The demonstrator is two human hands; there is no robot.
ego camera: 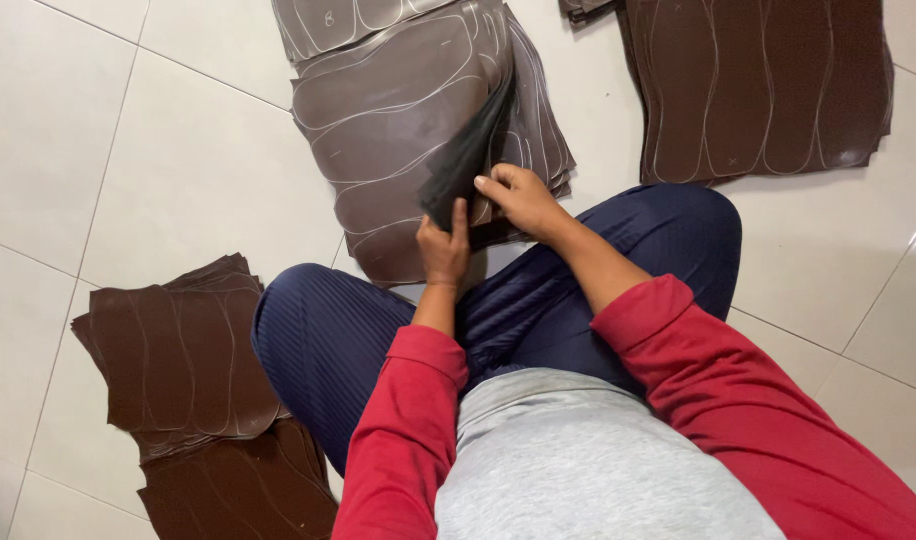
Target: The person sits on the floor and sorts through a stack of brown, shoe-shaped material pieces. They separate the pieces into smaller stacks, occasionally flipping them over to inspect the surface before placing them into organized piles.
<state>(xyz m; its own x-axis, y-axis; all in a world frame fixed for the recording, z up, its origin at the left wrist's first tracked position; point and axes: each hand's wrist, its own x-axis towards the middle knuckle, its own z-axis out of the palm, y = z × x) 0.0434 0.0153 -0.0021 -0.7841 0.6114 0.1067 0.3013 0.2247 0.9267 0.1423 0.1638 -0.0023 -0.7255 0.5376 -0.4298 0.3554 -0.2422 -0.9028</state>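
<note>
The person sat on a white tiled floor [178,170] with knees apart, and both hands met at the near edge of a stack of brown sheets [398,130] lying at twelve o'clock from the body. White outlines of long, sole-like shapes were drawn on the sheets.

The left hand [445,250] was closed around a lifted bundle of dark sheets [468,150], thumb pressed up against its face. That bundle stood up on edge, its long axis running from the grip away toward one o'clock, rising off the flat stack beneath. The right hand [521,198] lay just beside it at three o'clock, fingers curled onto the stack's edge, touching the sheets; whether it pinched any could not be told.

The left hand was the nearer of the two to the raised bundle. A second stack [758,90] lay at two o'clock, well apart, and a third pile [178,360] at nine o'clock beside the left knee [308,330].
</note>
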